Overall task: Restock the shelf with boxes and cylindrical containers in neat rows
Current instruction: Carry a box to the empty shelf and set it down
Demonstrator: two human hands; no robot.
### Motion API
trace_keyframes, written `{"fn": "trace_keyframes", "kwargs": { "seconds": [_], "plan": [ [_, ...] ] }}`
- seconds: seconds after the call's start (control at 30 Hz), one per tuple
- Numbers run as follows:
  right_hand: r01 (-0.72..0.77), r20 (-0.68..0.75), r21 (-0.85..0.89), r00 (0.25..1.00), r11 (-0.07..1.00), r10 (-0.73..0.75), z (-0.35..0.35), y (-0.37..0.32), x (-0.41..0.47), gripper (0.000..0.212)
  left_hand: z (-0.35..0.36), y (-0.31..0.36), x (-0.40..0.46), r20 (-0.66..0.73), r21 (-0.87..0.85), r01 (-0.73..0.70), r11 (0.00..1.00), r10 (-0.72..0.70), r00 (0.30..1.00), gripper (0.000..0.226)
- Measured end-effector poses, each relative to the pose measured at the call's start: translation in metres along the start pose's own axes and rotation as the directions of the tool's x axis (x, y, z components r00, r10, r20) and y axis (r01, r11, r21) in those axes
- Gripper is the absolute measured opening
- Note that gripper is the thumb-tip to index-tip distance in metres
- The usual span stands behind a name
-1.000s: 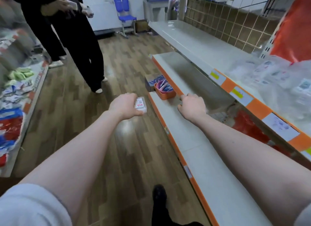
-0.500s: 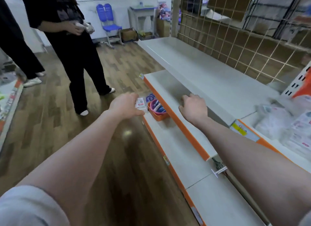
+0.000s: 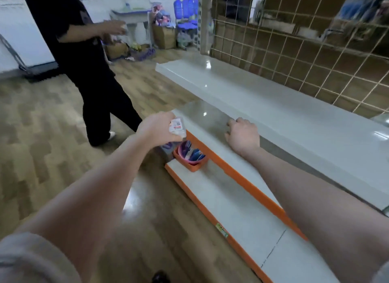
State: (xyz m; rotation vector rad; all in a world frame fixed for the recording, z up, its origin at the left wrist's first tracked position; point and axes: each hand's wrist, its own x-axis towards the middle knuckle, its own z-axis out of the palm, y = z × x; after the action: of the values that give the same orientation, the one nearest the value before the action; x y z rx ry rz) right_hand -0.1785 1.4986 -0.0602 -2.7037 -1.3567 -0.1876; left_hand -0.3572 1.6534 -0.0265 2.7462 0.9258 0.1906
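Head view: left hand [image 3: 156,128] around box [image 3: 176,127]

box: small, white with a red label, clear-wrapped [image 3: 177,126]; tilted, gripped in the left hand [image 3: 157,128], off the shelf edge
shelf: white tiers, orange front trim [image 3: 242,183]; middle tier at box's 3 o'clock

Head-worn camera looks forward and down, close over the shelf [image 3: 263,105].

light: dim, indoor, from overhead
glare: spots on glossy white shelf boards [image 3: 242,89], sheen on near wooden floor [image 3: 134,198]
blur: soft overall, far right smeared
edges: wide-angle bending
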Motion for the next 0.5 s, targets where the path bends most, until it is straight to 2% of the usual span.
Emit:
{"fn": "trace_keyframes", "kwargs": {
  "seconds": [0.23, 0.5],
  "plan": [
    [-0.1, -0.011, -0.019, 0.995, 0.995, 0.1, -0.002, -0.065, 0.07, 0.036, -0.043, -0.078, 0.072, 0.037, -0.028, -0.117, 0.993, 0.118, 0.992, 0.033],
    [-0.206, -0.024, -0.012, 0.978, 0.978, 0.206, 0.009, -0.085, 0.142, 0.036, -0.053, -0.12, 0.158, 0.001, 0.0, -0.219, 0.976, 0.219, 0.976, 0.036]
  ]
}}
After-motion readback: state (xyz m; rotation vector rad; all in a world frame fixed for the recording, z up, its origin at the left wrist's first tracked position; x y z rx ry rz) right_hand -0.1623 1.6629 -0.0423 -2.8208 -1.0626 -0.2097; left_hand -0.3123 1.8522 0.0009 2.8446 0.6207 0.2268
